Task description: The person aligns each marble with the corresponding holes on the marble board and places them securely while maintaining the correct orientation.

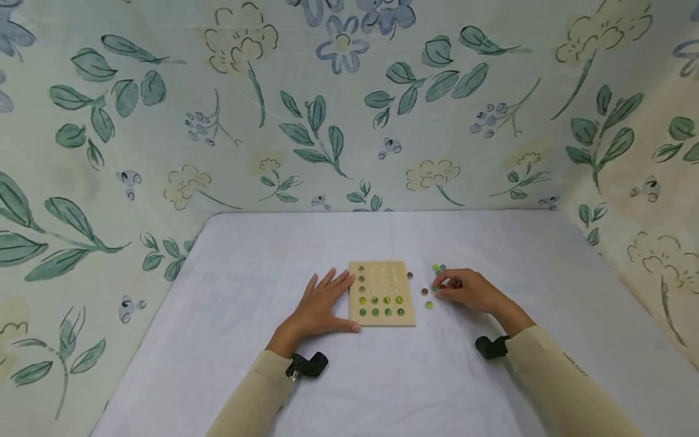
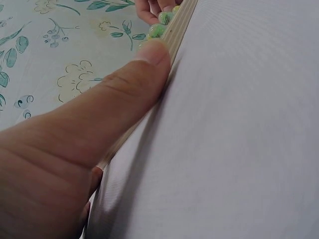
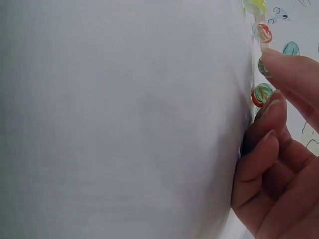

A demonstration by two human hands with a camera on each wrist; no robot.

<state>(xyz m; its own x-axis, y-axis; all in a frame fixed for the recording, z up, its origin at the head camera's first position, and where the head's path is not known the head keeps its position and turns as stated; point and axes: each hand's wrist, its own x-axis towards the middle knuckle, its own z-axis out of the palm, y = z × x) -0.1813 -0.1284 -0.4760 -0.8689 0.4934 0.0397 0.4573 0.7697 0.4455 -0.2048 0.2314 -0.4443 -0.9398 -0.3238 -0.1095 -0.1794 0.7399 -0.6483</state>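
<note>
Right hand [image 1: 464, 290] among marbles [image 1: 429, 305], grip unclear | white tabletop [image 1: 262, 249] | floral backdrop [image 1: 218, 158]

One wooden pegless board [image 1: 380, 293] bears eleven glass marbles: four green marbles [image 1: 388, 312], four yellow-green marbles [image 1: 386, 300] and three darker marbles [image 1: 361, 279]. Beside it, at least seven loose marbles [image 1: 429, 305], some partly hidden. Two hands: one left hand [image 1: 322, 305], one right hand [image 1: 465, 290]. Two beige sleeves [image 1: 255, 388].
</note>
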